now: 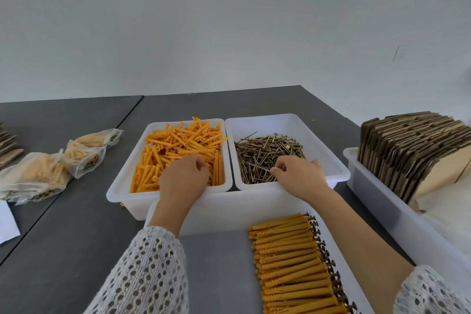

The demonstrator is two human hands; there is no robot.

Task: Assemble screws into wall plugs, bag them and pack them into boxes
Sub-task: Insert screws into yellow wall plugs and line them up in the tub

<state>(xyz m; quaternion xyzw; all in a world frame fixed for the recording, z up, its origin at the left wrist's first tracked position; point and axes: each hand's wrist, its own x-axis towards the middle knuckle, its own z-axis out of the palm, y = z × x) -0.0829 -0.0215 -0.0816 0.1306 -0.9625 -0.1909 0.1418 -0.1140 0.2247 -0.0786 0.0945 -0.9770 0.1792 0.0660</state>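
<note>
At the table's far middle, the left hand (184,178) curls into the orange plugs (178,153), the right hand (298,173) pinches among the screws (265,155). Plugs look light and stiff: take 1 mid-body. Screws look thin, sharp-tipped: hold by the shank.

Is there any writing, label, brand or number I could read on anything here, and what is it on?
No text can be read anywhere.
Small dark mark on the far bag: too blurred to read.
Faint mark on the wall: not legible as writing.
White paper at the left edge: no print shows.
Bins, folded cardboard, plugs and screws: no labels show.
</note>
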